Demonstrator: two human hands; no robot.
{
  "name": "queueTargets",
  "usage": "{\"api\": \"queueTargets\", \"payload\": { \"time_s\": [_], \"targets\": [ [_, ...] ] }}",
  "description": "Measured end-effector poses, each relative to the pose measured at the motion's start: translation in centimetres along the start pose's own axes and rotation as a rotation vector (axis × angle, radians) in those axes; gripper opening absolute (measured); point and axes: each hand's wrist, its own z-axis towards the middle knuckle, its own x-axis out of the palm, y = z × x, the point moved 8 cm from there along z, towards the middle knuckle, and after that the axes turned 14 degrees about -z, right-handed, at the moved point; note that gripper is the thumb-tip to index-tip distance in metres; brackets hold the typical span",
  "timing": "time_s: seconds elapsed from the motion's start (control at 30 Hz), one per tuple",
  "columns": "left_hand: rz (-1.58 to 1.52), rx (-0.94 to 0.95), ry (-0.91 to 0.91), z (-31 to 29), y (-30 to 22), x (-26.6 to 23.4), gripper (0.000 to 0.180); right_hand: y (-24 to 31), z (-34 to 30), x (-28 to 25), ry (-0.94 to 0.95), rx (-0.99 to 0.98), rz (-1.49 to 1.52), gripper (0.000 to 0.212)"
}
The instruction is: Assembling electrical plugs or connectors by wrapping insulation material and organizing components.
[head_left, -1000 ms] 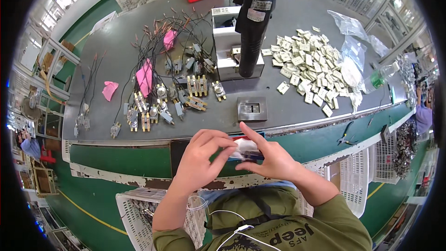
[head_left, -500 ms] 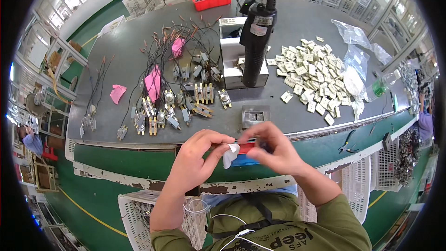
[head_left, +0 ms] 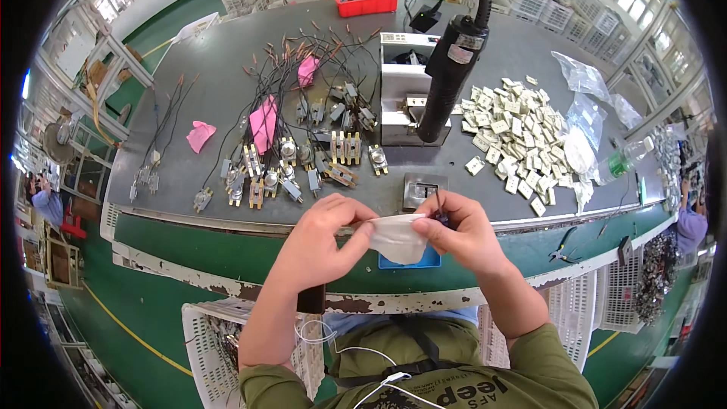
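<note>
On the far left of the grey tabletop [head_left: 227, 68] lies a pink paper scrap [head_left: 201, 135], and just right of it a spread of black wired switch parts [head_left: 303, 159] with two more pink slips among them. Below these, over the green front edge, the left hand [head_left: 318, 238] has its fingers closed in a pinch on the left end of a small white plastic bag [head_left: 397, 236]. The bag hangs in the air between both hands, its long axis running roughly left to right, its belly sagging downward above a blue tray [head_left: 413, 261]. The right hand [head_left: 462, 235] pinches the bag's right end, fingers shut, with a thin dark piece at its fingertips. Behind stands a black electric screwdriver [head_left: 448, 79], and at far right a heap of pale small parts [head_left: 522, 136].
</note>
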Motion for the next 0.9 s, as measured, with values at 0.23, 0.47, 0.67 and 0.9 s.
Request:
{"api": "queueTargets", "payload": {
  "time_s": [0.23,0.47,0.67,0.9],
  "targets": [
    [-0.843,-0.112,-0.206,-0.7,2.7,0.0,0.018,0.7,-0.3,-1.0,-0.104,-0.107,0.121,0.015],
    [-0.465,0.102,-0.543,-1.4,-0.2,-1.8,0.021,3.9,-0.9,-1.9,-0.29,-0.372,0.051,0.011],
    [-0.224,0.231,-0.517,-0.9,-2.0,-2.8,0.016,3.4,-1.5,-2.3,-0.362,-0.29,0.065,0.011],
    [-0.101,0.129,-0.294,0.4,-3.3,-3.1,0.011,0.7,-0.6,-2.3,-0.25,0.007,0.128,0.013]
  ]
}}
